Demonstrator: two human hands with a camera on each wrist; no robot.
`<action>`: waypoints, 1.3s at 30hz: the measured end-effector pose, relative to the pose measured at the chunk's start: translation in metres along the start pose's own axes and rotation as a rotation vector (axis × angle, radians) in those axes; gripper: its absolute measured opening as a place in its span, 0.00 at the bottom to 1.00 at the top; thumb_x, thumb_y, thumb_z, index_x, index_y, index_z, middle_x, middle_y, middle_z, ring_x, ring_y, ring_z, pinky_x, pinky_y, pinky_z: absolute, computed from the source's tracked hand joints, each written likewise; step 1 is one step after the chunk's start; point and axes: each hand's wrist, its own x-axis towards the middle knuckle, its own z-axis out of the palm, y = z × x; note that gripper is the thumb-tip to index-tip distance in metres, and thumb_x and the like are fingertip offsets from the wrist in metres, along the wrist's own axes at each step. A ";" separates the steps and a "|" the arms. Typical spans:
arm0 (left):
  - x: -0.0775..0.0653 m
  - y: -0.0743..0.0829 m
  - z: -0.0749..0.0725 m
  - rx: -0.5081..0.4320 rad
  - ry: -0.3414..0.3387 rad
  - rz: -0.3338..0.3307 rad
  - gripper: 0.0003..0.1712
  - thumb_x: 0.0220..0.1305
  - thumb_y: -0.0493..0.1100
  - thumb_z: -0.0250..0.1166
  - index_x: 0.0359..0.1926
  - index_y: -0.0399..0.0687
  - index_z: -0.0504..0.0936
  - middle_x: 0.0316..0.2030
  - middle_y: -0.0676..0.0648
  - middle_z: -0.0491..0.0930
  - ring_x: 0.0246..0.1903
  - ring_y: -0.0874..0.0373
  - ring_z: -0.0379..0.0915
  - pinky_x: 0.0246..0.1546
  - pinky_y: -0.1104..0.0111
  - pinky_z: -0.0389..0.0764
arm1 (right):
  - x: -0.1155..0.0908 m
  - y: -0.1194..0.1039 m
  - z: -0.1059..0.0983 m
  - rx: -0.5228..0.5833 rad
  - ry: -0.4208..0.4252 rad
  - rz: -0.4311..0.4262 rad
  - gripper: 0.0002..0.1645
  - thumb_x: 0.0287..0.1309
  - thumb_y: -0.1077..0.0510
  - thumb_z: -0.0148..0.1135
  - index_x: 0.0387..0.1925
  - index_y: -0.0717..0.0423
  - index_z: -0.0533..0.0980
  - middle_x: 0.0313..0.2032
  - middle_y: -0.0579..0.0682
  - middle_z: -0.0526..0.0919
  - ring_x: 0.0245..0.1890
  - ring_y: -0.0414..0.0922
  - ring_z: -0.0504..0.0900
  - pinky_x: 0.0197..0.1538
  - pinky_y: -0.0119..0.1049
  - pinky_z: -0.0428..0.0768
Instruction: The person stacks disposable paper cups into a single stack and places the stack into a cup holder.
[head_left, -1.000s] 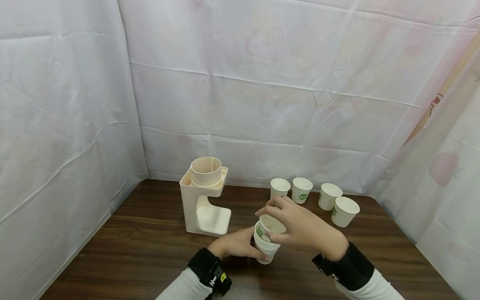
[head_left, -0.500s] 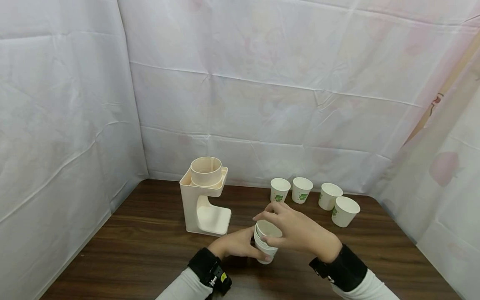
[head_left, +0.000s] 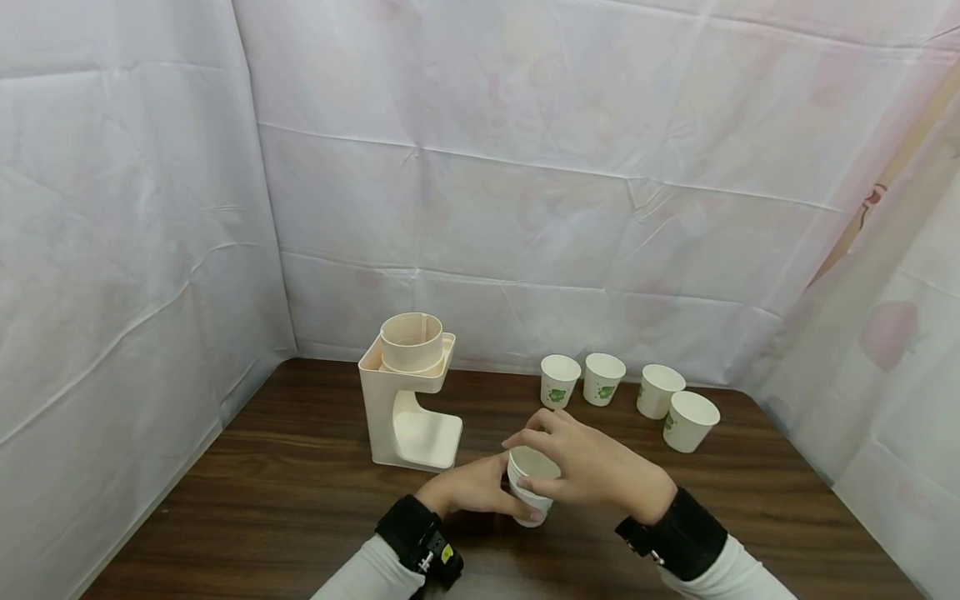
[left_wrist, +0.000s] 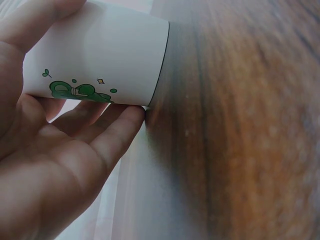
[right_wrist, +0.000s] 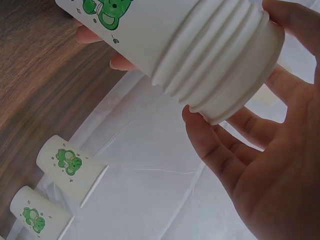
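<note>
A stack of white paper cups (head_left: 536,502) stands on the wooden table, rims up. My left hand (head_left: 472,487) grips the stack low down, thumb on the near side. In the left wrist view, the lowest paper cup (left_wrist: 110,55) shows a green print, with fingers (left_wrist: 120,135) along its side by the base. My right hand (head_left: 600,467) holds the top of the stack by the rim, thumb on one side and fingers on the other. Several nested rims of the paper cup stack (right_wrist: 215,55) show close together in the right wrist view.
At the back right, several single paper cups (head_left: 660,392) stand upright in a loose row. Left of the hands is a cream C-shaped stand (head_left: 384,417) with a round open cylinder (head_left: 412,354) on top. White cloth (head_left: 480,208) hangs behind the table.
The top paper cup, raised above the others a second ago, has sunk down into the stack. My right hand went down and slightly left with it; the left hand stayed put.
</note>
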 end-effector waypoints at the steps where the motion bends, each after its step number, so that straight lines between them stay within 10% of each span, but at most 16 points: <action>1: 0.000 0.000 0.000 0.001 0.000 0.001 0.41 0.52 0.51 0.70 0.64 0.52 0.60 0.52 0.55 0.73 0.48 0.63 0.69 0.51 0.63 0.69 | 0.000 0.000 0.000 0.002 -0.002 -0.001 0.21 0.58 0.42 0.59 0.52 0.39 0.75 0.44 0.41 0.72 0.44 0.35 0.68 0.43 0.37 0.77; 17: -0.001 0.001 0.000 -0.006 -0.005 -0.015 0.43 0.52 0.51 0.70 0.64 0.49 0.59 0.49 0.53 0.73 0.43 0.62 0.72 0.39 0.67 0.76 | -0.003 0.000 0.000 0.020 -0.022 0.031 0.23 0.59 0.40 0.58 0.54 0.38 0.73 0.46 0.39 0.71 0.46 0.35 0.67 0.44 0.38 0.77; 39: -0.002 0.003 0.002 -0.018 0.051 -0.010 0.42 0.48 0.50 0.73 0.62 0.65 0.61 0.50 0.59 0.75 0.50 0.64 0.68 0.55 0.59 0.67 | -0.034 0.015 -0.015 -0.034 -0.021 0.148 0.35 0.49 0.35 0.64 0.59 0.35 0.67 0.48 0.35 0.73 0.45 0.33 0.70 0.43 0.40 0.77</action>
